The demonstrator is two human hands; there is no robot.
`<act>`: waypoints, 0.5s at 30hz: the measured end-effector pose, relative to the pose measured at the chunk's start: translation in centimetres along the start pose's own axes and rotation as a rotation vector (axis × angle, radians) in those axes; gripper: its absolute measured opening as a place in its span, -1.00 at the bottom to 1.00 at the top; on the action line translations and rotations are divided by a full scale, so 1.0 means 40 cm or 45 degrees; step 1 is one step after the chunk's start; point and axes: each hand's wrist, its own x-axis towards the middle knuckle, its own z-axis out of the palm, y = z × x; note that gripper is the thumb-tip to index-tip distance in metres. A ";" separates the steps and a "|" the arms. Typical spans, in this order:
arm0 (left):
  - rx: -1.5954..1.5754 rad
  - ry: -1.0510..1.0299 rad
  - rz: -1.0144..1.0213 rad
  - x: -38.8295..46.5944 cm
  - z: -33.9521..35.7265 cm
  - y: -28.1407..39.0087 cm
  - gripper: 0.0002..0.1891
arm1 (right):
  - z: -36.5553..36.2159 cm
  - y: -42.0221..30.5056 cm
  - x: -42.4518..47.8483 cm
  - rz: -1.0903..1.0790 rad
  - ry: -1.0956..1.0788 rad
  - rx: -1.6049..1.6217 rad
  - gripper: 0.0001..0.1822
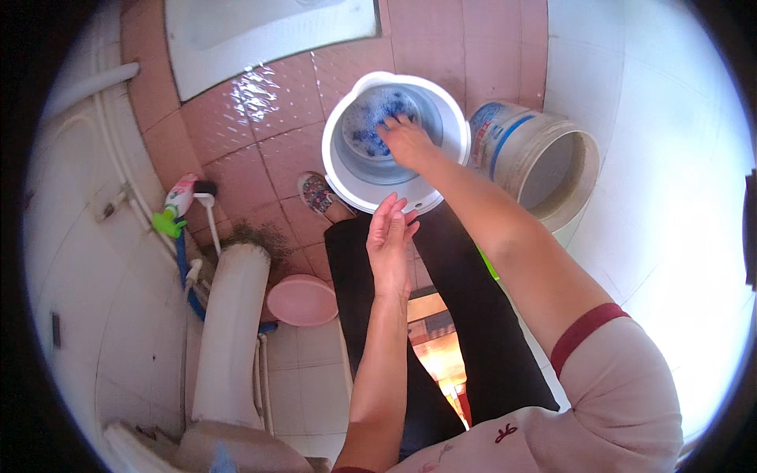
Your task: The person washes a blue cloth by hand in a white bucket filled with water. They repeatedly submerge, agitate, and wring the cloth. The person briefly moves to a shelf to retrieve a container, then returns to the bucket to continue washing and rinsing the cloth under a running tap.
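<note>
A white plastic bucket (343,183) stands on the tiled floor in front of my feet. Inside it, foamy water (364,127) shows patches of dark blue, and I cannot tell whether these are cloth. My right hand (408,142) reaches down into the bucket, its fingertips at the foam; whether they grip anything is hidden. Just outside the near rim is my left hand (391,245), raised with loosely bent fingers and nothing in it.
A large plastic pail (502,142) lies tipped to the right. Left are a pedestal (230,331), a pink basin (303,300), a spray bottle (177,204) and a white-handled brush (207,198). Wet pink tiles (290,159) lead to a white fixture (266,35) set in the floor.
</note>
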 end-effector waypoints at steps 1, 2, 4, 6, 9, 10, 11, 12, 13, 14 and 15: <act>0.006 0.008 -0.011 0.016 0.000 -0.008 -0.61 | 0.051 0.021 0.017 0.054 0.091 -0.031 -0.61; 0.009 0.012 -0.021 0.035 0.004 -0.014 -0.62 | 0.098 0.042 0.029 0.107 0.184 -0.068 -0.60; 0.032 0.079 -0.063 0.062 -0.013 -0.010 -0.62 | 0.160 0.014 0.052 0.207 0.190 0.016 -0.59; 0.017 0.051 -0.034 0.094 0.000 -0.004 -0.63 | 0.186 0.013 0.080 0.365 0.017 0.206 -0.61; 0.004 -0.009 -0.049 0.133 0.037 -0.009 -0.64 | 0.157 0.056 0.059 0.370 -0.129 0.440 -0.67; -0.013 0.041 -0.064 0.140 0.028 -0.008 -0.65 | 0.125 0.021 0.023 0.330 -0.151 0.563 -0.68; -0.009 0.089 -0.042 0.145 -0.002 0.001 -0.66 | 0.089 -0.032 0.009 0.257 -0.170 0.691 -0.69; -0.006 0.133 -0.018 0.152 -0.029 -0.002 -0.68 | 0.051 -0.065 -0.010 0.252 -0.165 0.750 -0.69; -0.001 0.185 0.005 0.151 -0.050 0.004 -0.69 | 0.010 -0.093 -0.037 0.244 -0.167 0.816 -0.68; 0.011 0.217 -0.008 0.150 -0.037 0.014 -0.69 | -0.036 -0.086 -0.059 0.267 -0.160 0.866 -0.67; -0.091 0.190 -0.051 0.155 -0.030 0.015 -0.67 | -0.074 -0.073 -0.069 0.341 -0.120 0.779 -0.67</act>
